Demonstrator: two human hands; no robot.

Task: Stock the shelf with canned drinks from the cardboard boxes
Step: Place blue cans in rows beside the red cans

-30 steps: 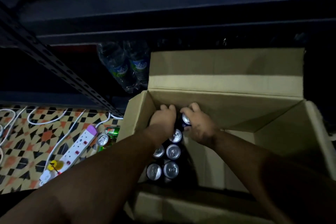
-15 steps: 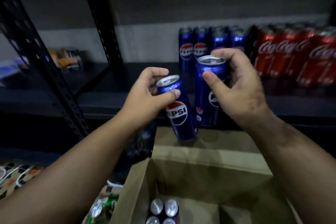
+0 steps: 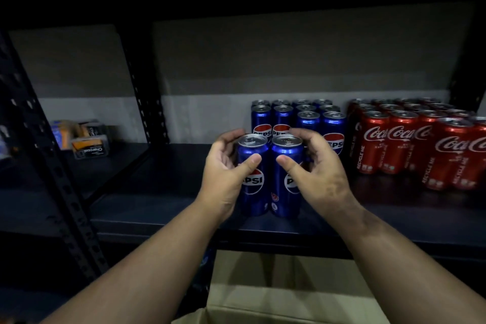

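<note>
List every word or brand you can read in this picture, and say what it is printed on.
"PEPSI", partly covered: blue cans, including the two held by the left hand and right hand.
"Coca-Cola" script, cut off: red cans.
"RECYCLE ME": red cans' sides.
"Charcoal": packet at left.
Smaller print on cans: too small to read.

Dim, shadowy scene; frontal light glints on the can tops (image 3: 286, 141), corners fall dark, wide-angle edges bend, far-left packs (image 3: 88, 146) blur.
</note>
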